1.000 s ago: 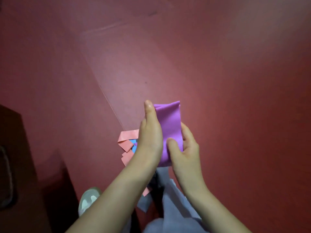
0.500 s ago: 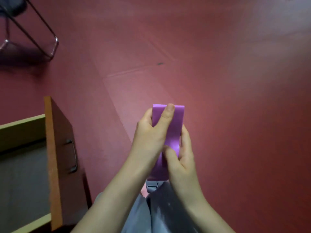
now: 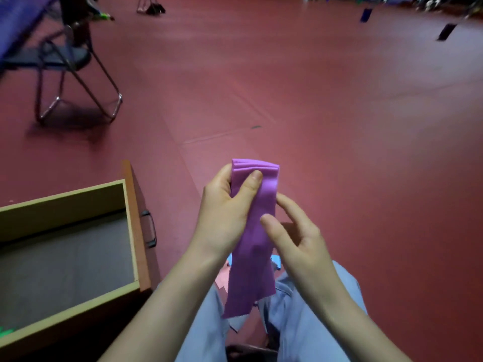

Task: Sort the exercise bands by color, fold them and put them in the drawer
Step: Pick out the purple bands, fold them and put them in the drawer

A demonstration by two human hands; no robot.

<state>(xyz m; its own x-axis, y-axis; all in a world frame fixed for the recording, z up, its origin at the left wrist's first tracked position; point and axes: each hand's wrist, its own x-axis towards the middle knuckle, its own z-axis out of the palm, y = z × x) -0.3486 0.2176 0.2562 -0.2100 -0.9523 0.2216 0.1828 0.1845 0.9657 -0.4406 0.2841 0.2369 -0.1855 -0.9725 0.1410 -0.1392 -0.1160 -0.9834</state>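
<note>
— Band first: where is it?

— The purple band (image 3: 254, 253) is held up in front of the person, over the lap and well apart from the drawer (image 3: 62, 207). Its long axis runs near to far, with the folded end at the far top and the loose ends hanging down between the knees.

— Hands?

— The left hand (image 3: 224, 212) has it: the thumb presses on the front face just under the fold, and the fingers curl round the left edge behind. The right hand (image 3: 295, 241) is slack, its fingers spread and loosely bent. Its thumb tip touches the band's front face lower down, and I see no clamp there.

— Which step is this?

— Folding, I judge, and not finished. The upper part shows several stacked layers, while the lower length hangs as a loose tail. Another fold seems needed before it goes away.

— And the drawer?

— It stands open to the person's left, and its front panel (image 3: 134, 231) with the handle (image 3: 149, 228) faces the hands. The left hand is nearer, so the drop would be a sideways carry leftward over that panel. The band's long axis lies roughly along the panel, so little turning should be called for.

— Anything inside?

— A grey bottom, and a scrap of green at the near left corner. What it is I cannot tell.

— Other bands?

— Pink bands (image 3: 222, 279) and a blue band (image 3: 276, 263) lie on the floor (image 3: 339, 152) under the hands, partly hidden by the purple one.
</note>
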